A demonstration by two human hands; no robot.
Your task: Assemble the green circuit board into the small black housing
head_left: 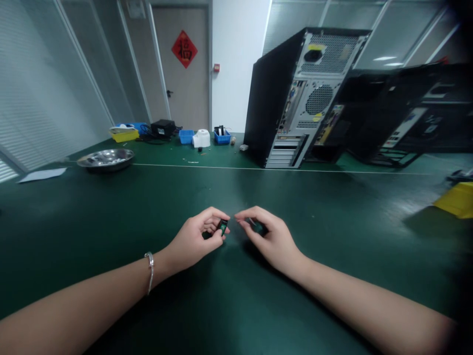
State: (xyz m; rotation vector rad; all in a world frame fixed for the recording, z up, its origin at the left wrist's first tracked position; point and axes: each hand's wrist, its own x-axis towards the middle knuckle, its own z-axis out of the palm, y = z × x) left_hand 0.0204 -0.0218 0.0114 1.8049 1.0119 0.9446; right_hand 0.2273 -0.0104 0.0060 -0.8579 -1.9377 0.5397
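Observation:
My left hand [201, 232], with a silver bracelet [150, 272] at the wrist, pinches a small black piece with a green face [222, 227] between thumb and fingers. What kind of part it is cannot be made out. Just to the right, my right hand [268, 234] has its thumb and index finger pressed close together. Something thin and pale seems to show at its fingers, too small to name. A narrow gap separates the two hands, which are held just over the green tabletop [229, 305].
A metal bowl [106, 159] with small pieces inside stands at the left, near a white sheet [42, 174]. Blue bins [222, 137], a white plastic part [201, 138] and a black adapter [163, 127] line the back. Computer cases [295, 98] stand back right; a yellow bin [457, 200] is far right.

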